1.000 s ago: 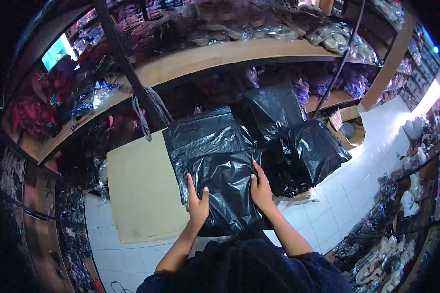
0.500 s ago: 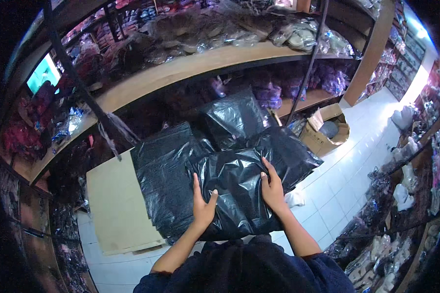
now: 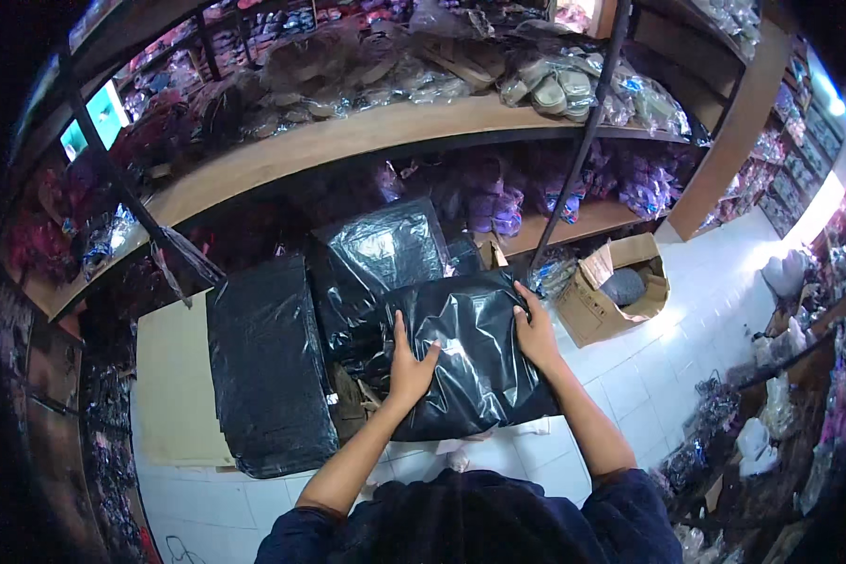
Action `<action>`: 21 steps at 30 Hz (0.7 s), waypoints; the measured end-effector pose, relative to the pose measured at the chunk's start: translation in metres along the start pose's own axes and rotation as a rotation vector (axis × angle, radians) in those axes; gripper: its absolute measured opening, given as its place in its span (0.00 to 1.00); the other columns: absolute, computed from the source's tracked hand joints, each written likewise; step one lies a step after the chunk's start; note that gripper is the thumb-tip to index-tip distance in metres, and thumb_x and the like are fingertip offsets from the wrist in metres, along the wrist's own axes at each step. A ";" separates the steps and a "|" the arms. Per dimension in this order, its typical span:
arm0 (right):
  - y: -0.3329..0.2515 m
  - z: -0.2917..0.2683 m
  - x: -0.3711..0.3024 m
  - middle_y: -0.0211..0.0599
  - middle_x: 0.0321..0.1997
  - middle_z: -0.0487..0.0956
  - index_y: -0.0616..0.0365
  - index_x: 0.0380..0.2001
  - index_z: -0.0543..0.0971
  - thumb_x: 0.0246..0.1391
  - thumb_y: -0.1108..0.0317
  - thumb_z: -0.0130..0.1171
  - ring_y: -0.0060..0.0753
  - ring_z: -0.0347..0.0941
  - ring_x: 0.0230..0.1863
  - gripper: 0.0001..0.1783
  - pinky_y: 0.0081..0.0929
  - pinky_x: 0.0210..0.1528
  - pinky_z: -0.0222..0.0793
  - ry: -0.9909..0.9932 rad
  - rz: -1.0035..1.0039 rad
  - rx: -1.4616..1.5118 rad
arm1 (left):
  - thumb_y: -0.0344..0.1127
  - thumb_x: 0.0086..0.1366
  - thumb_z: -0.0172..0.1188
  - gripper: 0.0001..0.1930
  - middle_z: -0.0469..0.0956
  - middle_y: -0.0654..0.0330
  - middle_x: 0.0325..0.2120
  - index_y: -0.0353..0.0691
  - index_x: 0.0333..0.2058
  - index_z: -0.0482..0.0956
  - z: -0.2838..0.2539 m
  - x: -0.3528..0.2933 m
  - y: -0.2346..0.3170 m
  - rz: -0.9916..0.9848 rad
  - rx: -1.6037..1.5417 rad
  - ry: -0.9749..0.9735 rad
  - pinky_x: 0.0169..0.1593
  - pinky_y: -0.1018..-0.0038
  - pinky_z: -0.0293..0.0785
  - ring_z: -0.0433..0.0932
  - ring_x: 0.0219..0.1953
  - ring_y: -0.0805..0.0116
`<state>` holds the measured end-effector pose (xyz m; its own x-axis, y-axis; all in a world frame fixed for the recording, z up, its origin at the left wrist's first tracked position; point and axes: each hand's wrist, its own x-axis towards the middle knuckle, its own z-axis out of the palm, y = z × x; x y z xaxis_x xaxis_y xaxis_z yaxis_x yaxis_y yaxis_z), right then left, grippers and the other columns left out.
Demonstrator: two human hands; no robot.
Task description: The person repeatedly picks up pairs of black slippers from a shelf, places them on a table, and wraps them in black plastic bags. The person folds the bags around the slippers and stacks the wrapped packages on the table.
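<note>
A bulky black plastic package (image 3: 475, 376) with a shiny, creased surface lies between my two hands. My left hand (image 3: 412, 368) is pressed along its left side, thumb on top and fingers pointing forward. On the far right side my right hand (image 3: 536, 331) grips the edge, its fingers over the corner. To the left is a neat stack of flat black plastic bags (image 3: 268, 362). Behind the package sits another glossy black plastic bundle (image 3: 385, 246). What lies directly under the held package is mostly hidden.
A beige board (image 3: 179, 385) lies left of the stack. An open cardboard box (image 3: 611, 291) with a dark grey round item stands on the tiled floor to the right. Wooden shelves (image 3: 348, 136) hold plastic-wrapped goods, including pale footwear (image 3: 564, 89). More bagged goods (image 3: 761, 442) line the right side.
Both hands have moved right with the black package, away from the left stack, uncovering more of it. Black plastic that stuck out at the right no longer shows there. The view has shifted.
</note>
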<state>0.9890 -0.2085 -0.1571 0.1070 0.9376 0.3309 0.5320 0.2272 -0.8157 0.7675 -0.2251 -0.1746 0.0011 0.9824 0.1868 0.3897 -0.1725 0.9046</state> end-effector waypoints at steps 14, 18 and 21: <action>0.054 0.004 0.045 0.49 0.48 0.67 0.57 0.49 0.64 0.46 0.71 0.51 0.43 0.61 0.52 0.23 0.29 0.54 0.53 -0.114 0.017 0.130 | 0.38 0.51 0.57 0.35 0.58 0.39 0.49 0.30 0.53 0.50 0.035 0.029 -0.023 0.002 0.139 0.282 0.54 0.67 0.53 0.59 0.52 0.50; 0.053 0.003 0.053 0.48 0.47 0.68 0.57 0.48 0.65 0.46 0.71 0.51 0.43 0.63 0.50 0.22 0.28 0.53 0.54 -0.137 0.032 0.127 | 0.39 0.51 0.57 0.35 0.58 0.40 0.50 0.29 0.52 0.51 0.036 0.031 -0.033 -0.106 0.052 0.275 0.55 0.68 0.52 0.57 0.53 0.50; 0.070 0.003 0.057 0.49 0.47 0.68 0.58 0.48 0.64 0.46 0.70 0.52 0.43 0.63 0.50 0.23 0.28 0.52 0.55 -0.168 -0.001 0.106 | 0.41 0.51 0.57 0.36 0.57 0.39 0.50 0.28 0.53 0.50 0.033 0.031 -0.036 -0.193 0.074 0.217 0.55 0.69 0.52 0.57 0.53 0.50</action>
<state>1.0301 -0.1379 -0.1970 -0.0403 0.9661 0.2549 0.4395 0.2462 -0.8638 0.7834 -0.1859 -0.2142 -0.2735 0.9568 0.0989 0.4296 0.0294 0.9025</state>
